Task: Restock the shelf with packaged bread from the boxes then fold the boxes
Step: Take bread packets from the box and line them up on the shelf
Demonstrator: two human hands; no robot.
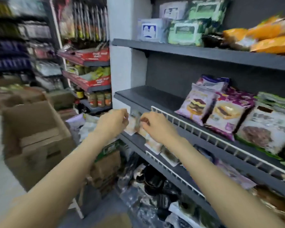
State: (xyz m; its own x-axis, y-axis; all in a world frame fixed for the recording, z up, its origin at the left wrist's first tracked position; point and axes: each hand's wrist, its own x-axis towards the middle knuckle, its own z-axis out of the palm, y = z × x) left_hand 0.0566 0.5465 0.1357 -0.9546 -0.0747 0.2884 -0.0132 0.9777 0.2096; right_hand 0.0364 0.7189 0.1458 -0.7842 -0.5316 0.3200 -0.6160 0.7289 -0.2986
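Note:
Both my hands are raised in front of the dark middle shelf. My left hand and my right hand pinch the top of a clear packet of bread between them, at the shelf's front left corner. More pale packets hang or lie just below my right wrist. Purple and white bread packs stand on the right part of the middle shelf behind a white wire rail. An open brown cardboard box stands on the floor to the left. The whole view is motion-blurred.
The top shelf holds blue, green and orange packs. The lower shelf carries dark and clear packets. Another cardboard box sits under my left forearm. Store racks with jars and boxed goods fill the aisle behind.

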